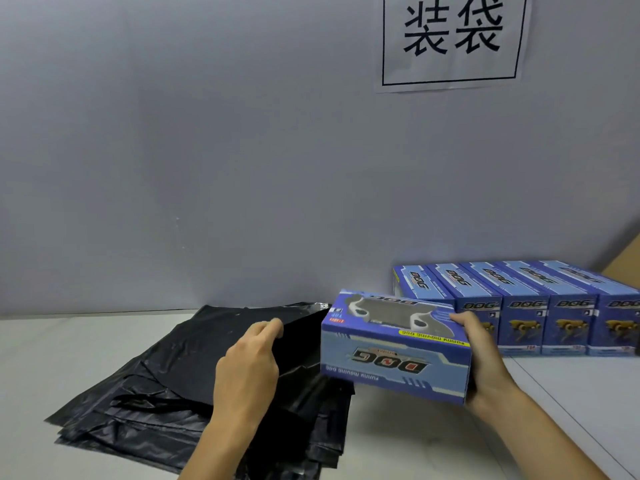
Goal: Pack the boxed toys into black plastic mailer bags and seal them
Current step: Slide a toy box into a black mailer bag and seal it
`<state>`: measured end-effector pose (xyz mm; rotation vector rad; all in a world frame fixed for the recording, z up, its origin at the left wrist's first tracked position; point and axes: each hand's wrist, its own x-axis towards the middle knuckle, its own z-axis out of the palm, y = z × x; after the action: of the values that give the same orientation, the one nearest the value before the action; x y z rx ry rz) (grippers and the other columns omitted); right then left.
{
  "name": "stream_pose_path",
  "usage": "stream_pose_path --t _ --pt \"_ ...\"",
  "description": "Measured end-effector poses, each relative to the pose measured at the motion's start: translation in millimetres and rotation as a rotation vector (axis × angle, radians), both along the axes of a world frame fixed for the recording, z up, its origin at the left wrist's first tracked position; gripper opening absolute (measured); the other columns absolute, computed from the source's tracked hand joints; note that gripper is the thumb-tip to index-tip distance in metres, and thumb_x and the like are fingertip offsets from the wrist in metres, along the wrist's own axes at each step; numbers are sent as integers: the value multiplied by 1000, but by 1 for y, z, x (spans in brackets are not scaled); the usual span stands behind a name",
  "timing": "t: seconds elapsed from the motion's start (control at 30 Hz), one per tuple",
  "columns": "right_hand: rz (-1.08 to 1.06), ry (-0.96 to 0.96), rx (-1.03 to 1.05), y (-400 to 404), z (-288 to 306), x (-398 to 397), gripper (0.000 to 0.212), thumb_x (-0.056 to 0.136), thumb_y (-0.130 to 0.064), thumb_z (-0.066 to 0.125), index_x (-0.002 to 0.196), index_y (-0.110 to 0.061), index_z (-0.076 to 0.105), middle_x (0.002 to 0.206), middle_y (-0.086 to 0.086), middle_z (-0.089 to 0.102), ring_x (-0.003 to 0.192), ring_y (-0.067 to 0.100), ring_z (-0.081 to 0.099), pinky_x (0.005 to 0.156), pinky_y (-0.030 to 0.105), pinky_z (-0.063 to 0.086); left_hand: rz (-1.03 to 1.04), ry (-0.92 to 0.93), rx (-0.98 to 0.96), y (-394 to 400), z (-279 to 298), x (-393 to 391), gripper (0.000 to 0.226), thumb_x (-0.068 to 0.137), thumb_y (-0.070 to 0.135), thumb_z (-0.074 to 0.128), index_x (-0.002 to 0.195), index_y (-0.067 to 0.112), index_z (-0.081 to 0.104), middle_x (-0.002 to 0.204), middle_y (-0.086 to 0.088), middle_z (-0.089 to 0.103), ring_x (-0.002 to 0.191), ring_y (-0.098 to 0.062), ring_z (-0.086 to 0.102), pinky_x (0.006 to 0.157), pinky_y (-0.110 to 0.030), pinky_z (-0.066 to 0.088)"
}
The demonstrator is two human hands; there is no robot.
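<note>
The left hand [247, 367] is nearest, over the pile of bags [194, 386], its fingers [272, 327] pinching the raised edge of the top bag [298, 327] so that this sheet lifts off the pile toward the box. The right hand [481, 355] grips the box's right end, thumb on top by the window and the other fingers curled under the far side.

The wall [207, 150] fills most of the view, grey and plain. The tabletop [571, 393] is pale and runs under the pile and out to the right of it. The pile lies flat, black and creased, its sheets fanned at the near-left corner. A white sign [450, 39] with two large black characters in a frame hangs on the wall, high above and right of the pile. A row of boxes [526, 306], blue and printed "DOG", stands against the wall to the right of the pile. The held box [394, 348], same blue print, hovers just right of the pile's top bag, upside down to the camera, between the pile and the row.
</note>
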<state>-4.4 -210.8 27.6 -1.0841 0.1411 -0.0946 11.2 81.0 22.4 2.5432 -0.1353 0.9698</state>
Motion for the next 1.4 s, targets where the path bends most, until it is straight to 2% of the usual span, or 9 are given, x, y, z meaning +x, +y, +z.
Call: stream_pose_path --t 0.07,0.13,0.27,0.5,0.67,0.8,0.93,1.07,1.4 --pt "33 23 -24 2 1 0 44 90 -47 49 74 -17 77 82 17 74 62 32 70 52 36 57 16 70 53 0 -2 1 22 93 7 50 93 22 66 108 13 65 83 -15 57 56 -27 35" --pt "54 46 -29 5 1 0 46 90 -47 50 74 -15 79 86 19 74 65 34 71 53 37 58 2 186 110 1 -6 3 22 94 19 47 102 24 68 111 14 64 103 -10 56 66 -25 38" --pt "67 88 -21 16 -7 -1 50 89 -50 48 72 -15 80 84 20 73 65 35 70 55 39 59 -35 363 176 2 -12 2 25 94 18 44 111 21 63 113 8 64 102 -17 58 72 -33 49" --pt "73 191 -202 21 -10 -5 44 93 -47 52 92 -8 70 87 24 74 63 36 71 53 36 59 -61 187 17 0 -1 1 40 96 7 47 132 18 56 147 11 49 127 -16 51 89 -33 49" --pt "71 173 -230 20 -7 -4 41 94 -46 52 95 -8 67 88 23 74 63 34 71 55 36 58 -97 148 10 -4 5 -2 39 95 10 50 133 20 53 151 13 44 129 -13 51 88 -33 52" --pt "54 139 -202 23 -6 -4 39 95 -43 51 100 -8 65 90 23 74 64 35 70 54 36 58 -156 197 113 -8 3 -3 47 97 26 55 142 27 43 156 18 34 131 -8 44 91 -24 46" --pt "-86 45 -214 27 -10 0 33 97 -37 51 111 -9 60 97 23 73 74 37 70 64 41 57 -177 175 172 -14 2 -5 54 94 13 49 145 30 39 157 21 30 128 -7 42 89 -22 46" --pt "-173 -17 -265 37 -19 4 23 96 -35 56 108 -15 57 76 8 74 67 29 74 60 38 56 -198 166 193 -17 0 -5 68 88 4 46 151 26 33 159 19 26 133 -7 38 96 -20 43" --pt "-194 -66 -193 62 -29 3 13 97 -35 58 107 -29 52 82 5 77 72 28 76 62 39 59 -269 145 274 -21 -5 -2 78 90 1 44 158 23 13 166 11 8 152 -5 5 117 -17 9"
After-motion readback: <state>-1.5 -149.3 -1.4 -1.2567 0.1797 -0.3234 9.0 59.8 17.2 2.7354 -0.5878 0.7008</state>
